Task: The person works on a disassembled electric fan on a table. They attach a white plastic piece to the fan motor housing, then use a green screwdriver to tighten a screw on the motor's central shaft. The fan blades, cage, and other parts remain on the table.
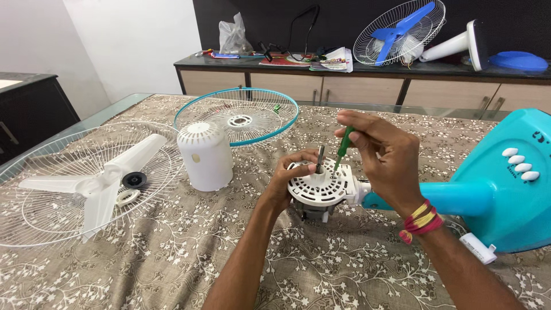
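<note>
At the middle of the patterned tablecloth (172,252), the left hand (287,181) wraps its fingers around the white fan motor housing (319,186), steadying it from the left. The right hand (384,158) pinches a green screwdriver (342,146) between thumb and fingertips, its tip set down on the housing's face just right of the metal shaft (319,159). The teal fan stand (493,189) runs off to the right. A white motor cover (205,155) stands upright to the left, near the white fan blade (97,181) lying in a wire guard (34,212).
</note>
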